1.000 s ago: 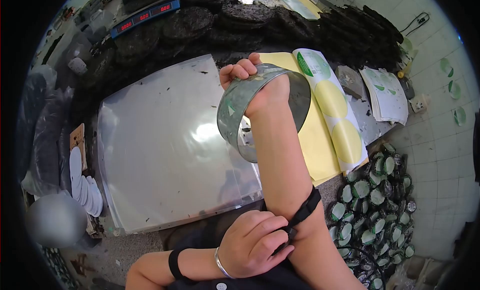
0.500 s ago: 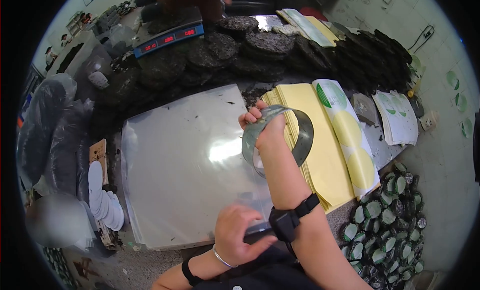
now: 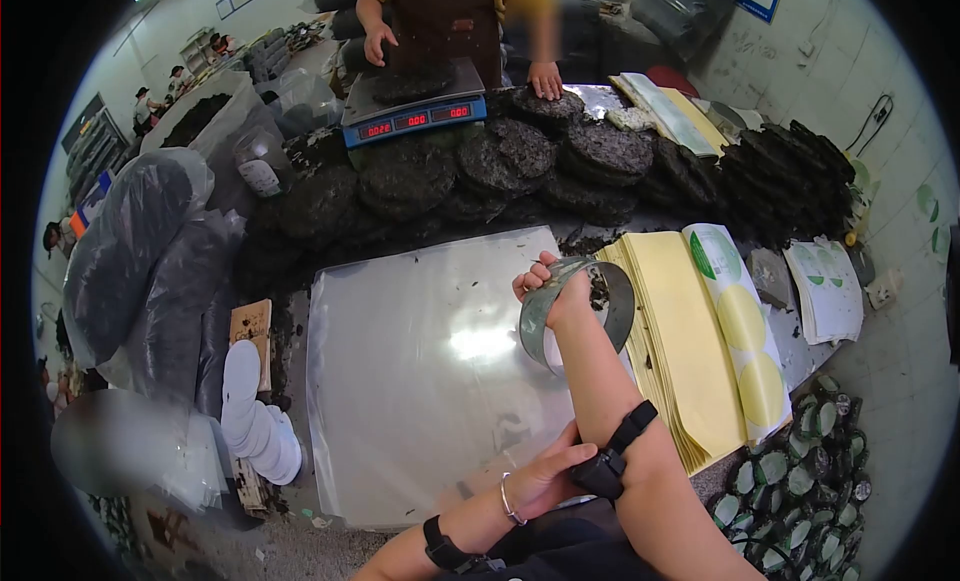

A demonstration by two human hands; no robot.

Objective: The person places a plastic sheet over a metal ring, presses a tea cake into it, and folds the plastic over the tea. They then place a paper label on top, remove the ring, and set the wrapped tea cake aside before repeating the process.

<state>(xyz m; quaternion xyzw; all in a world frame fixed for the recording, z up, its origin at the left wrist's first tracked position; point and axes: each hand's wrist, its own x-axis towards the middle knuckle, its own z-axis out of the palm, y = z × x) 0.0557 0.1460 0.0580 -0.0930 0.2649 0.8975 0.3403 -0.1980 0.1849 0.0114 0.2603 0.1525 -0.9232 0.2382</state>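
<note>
My right hand [image 3: 536,273] is raised over the work surface with its fingers curled round the wall of a wide grey-green ring [image 3: 617,316], which looks like metal. My forearm passes in front of this hoop. My left hand [image 3: 545,473] grips a small black device [image 3: 600,472] strapped to my right forearm. Under the ring lies a stack of clear plastic sheets [image 3: 420,381], and right beside it a stack of yellow paper [image 3: 665,331].
Dark round pressed cakes [image 3: 608,151] line the back. A co-worker's hand [image 3: 546,81] rests on one, behind a blue digital scale [image 3: 415,119]. White discs [image 3: 262,431] lie left, a label sheet [image 3: 740,326] right. Many green-and-white wrapped pieces [image 3: 800,481] are heaped lower right.
My left hand has moved right and taken hold of the device on my right forearm. The view has tilted up, showing more of the co-worker. The ring stays in my right hand.
</note>
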